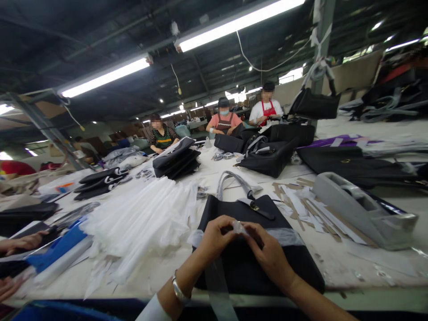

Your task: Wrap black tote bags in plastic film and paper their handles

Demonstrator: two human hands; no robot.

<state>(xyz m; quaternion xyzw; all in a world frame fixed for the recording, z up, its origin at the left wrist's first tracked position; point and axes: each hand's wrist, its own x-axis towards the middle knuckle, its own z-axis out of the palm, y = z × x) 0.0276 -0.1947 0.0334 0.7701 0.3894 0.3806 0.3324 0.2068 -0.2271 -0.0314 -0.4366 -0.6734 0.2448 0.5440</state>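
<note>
A black handbag (254, 263) with grey wrapped handles lies flat on the table right before me. Both hands hover over its middle. My left hand (216, 238) and my right hand (267, 252) pinch a small piece of clear plastic film (239, 227) between their fingertips. A clear strip (217, 285) hangs down from the hands toward the table's front edge. My left wrist wears a silver bangle.
A grey tape dispenser (364, 209) stands at the right. A heap of white plastic sleeves (143, 223) lies at the left. More black bags (267, 158) are stacked farther back. Three people work at the far end. Another person's hand (20, 243) rests at the left edge.
</note>
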